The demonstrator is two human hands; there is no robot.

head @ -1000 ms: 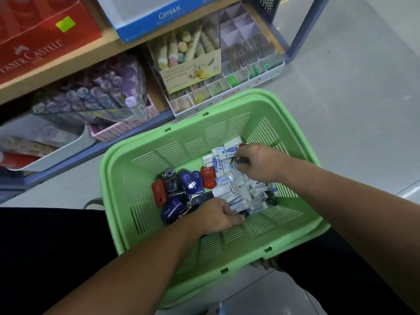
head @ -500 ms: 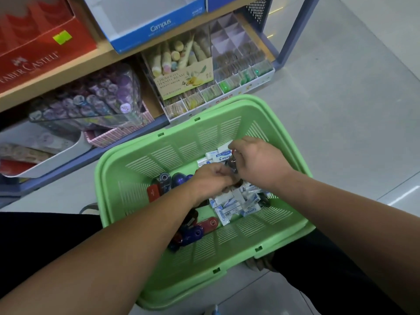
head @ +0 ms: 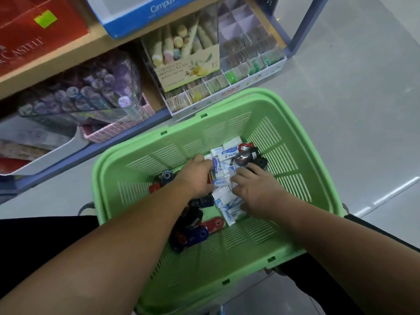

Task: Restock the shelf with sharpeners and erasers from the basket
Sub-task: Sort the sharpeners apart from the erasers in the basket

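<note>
Both forearms reach in from 6 o'clock over the near wall of the green basket point(head: 227, 258), which sits on the person's lap. On the basket floor a heap of red, blue and black sharpeners point(head: 193, 230) lies at 6 o'clock of the left hand point(head: 196, 176), partly under that forearm. A few more show at its 9 o'clock.

The hands are close together but not touching, with the pile of white erasers point(head: 223, 171) between them. The pile is at 3 o'clock of the left hand and 10 o'clock of the right hand point(head: 258, 193). The left hand's fingers bend down onto the pile beside a Campus-labelled eraser point(head: 220, 182). Whether they grip anything cannot be told, as the fingertips are hidden. The right hand lies with its fingers spread and fairly straight on top of the erasers, holding nothing. Just beyond its fingertips, at 12 o'clock, sit two dark sharpeners point(head: 244, 158) against the far right wall.

Past the basket's far rim, at 11 o'clock, stands the shelf point(head: 68, 159). Its lower level carries a divided tray point(head: 254, 62) of small items, a hand-cream box point(head: 188, 72) and a clear tub of pens point(head: 91, 94). Above these are a blue Campus box point(head: 141, 17) and a red box point(head: 34, 37).
</note>
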